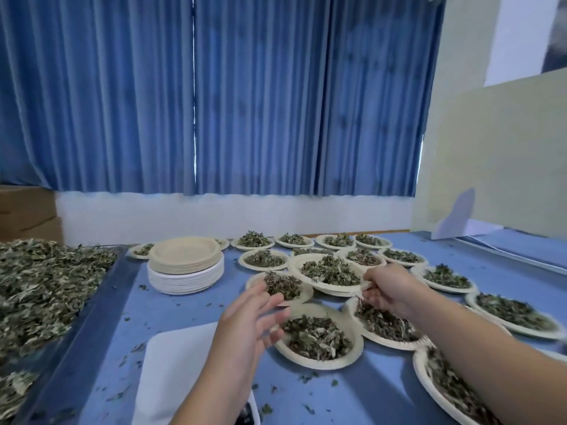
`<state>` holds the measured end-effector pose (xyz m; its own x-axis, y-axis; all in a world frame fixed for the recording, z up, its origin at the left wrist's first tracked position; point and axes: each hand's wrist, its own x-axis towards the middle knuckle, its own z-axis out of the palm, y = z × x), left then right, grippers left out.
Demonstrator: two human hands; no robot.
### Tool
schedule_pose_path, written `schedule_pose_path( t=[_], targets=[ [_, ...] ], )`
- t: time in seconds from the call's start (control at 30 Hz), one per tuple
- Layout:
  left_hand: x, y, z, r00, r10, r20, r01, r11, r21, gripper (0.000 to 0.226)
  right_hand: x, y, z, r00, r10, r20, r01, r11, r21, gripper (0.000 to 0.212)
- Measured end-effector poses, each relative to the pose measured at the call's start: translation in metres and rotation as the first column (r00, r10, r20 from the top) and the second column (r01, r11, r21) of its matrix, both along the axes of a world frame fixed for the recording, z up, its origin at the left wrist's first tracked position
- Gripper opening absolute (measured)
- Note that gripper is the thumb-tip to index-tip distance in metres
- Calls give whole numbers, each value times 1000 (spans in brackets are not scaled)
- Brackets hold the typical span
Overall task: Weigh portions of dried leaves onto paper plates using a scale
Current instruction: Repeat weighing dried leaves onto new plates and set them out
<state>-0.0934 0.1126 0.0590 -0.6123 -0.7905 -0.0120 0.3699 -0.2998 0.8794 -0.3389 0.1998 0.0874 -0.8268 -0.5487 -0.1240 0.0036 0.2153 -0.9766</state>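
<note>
My right hand [388,289] grips the near rim of a paper plate [302,265] heaped with dried leaves and holds it just above the other filled plates. My left hand [251,320] hovers with fingers spread and relaxed, holding nothing, beside a filled plate [352,354] in front of me. The white scale [171,372] lies at the bottom centre with its platform bare, partly hidden by my left forearm. A large pile of loose dried leaves [46,286] fills the tray on the left.
A stack of unused paper plates [185,268] stands left of centre. Several filled plates [518,314] cover the blue table [165,311] from the middle to the right. Leaf crumbs are scattered about. Blue curtains hang behind, and a pale board leans at the right.
</note>
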Motion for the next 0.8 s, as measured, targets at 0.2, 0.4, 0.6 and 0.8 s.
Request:
schedule_pose_path(
  t=[0.2,0.4,0.6,0.8],
  targets=[
    [8,3,-16,999,28,40,-29,999,20,14,-16,-16,-25,993,-120,-22,122,986,116,18],
    [7,7,-16,999,21,-38,-20,1000,22,16,-8,-30,-37,992,-124,-38,129,970,206,12],
    [11,0,-11,994,61,-92,-59,998,20,17,-7,-30,-33,997,-52,-52,65,958,279,11],
    [16,-5,-12,988,131,-76,-130,991,16,18,-4,-16,-22,994,25,-104,16,928,371,12]
  ],
)
